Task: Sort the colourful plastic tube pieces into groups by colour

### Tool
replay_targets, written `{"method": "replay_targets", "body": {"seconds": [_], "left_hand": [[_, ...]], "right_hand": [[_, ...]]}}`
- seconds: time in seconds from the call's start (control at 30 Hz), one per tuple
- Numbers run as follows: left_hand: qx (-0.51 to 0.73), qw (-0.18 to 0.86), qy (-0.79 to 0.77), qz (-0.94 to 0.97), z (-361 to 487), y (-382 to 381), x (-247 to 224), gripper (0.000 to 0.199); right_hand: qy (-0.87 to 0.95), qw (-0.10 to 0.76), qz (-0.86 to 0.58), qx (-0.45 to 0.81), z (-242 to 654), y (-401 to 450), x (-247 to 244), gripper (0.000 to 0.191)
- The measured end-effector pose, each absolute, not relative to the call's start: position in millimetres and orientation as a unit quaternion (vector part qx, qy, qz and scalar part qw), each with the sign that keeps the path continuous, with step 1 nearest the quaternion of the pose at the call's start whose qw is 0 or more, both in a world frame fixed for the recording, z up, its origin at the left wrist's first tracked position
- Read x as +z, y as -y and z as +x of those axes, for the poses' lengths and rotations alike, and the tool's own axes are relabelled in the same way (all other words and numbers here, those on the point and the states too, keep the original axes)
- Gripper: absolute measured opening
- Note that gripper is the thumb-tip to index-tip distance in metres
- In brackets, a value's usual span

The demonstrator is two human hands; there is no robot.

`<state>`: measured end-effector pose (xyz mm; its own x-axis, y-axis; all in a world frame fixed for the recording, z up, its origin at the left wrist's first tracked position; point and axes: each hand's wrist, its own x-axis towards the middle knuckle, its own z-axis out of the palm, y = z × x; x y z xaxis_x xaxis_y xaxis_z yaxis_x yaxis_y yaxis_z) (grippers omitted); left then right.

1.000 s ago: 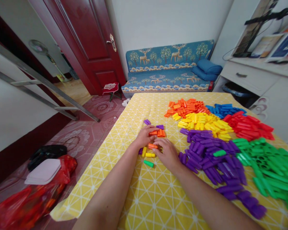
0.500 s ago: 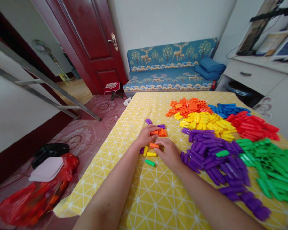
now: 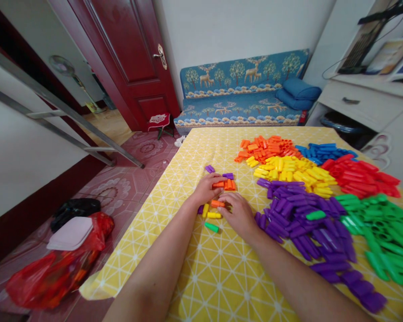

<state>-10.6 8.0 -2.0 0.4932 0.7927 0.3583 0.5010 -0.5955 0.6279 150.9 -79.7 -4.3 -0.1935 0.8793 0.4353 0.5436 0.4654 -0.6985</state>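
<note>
Small orange plastic caps [image 3: 229, 184], shaped like marker caps, lie in a group at the fingers of my left hand [image 3: 206, 188]. Its thumb and forefinger close around one orange cap at the group's left end. My right hand [image 3: 237, 210] pinches another orange cap [image 3: 217, 203] just nearer to me, close to the table. Purple caps [image 3: 209, 169] lie beyond the left hand. On the near side are yellow caps [image 3: 214, 215], a green cap [image 3: 211, 227] and a purple cap partly hidden by the left wrist.
To the right lie loose heaps of orange [image 3: 268, 148], yellow [image 3: 295, 172], blue [image 3: 325, 153], red [image 3: 361, 176], purple [image 3: 302, 214] and green caps [image 3: 389, 232]. A green cap [image 3: 315, 215] rests on the purple heap. A patterned yellow cloth [image 3: 218, 277] covers the table.
The whole view has shifted slightly, so everything appears a little further right. Both hands keep nearly the same pose around the orange caps.
</note>
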Motion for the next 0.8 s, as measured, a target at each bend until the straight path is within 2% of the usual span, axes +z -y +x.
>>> {"method": "replay_targets", "body": {"seconds": [0.8], "left_hand": [[0.315,0.224,-0.387,0.837,-10.7,-8.4,0.7,0.04]], "right_hand": [[0.757,0.396,-0.477,0.204,152.9,78.9,-2.1,0.013]]}}
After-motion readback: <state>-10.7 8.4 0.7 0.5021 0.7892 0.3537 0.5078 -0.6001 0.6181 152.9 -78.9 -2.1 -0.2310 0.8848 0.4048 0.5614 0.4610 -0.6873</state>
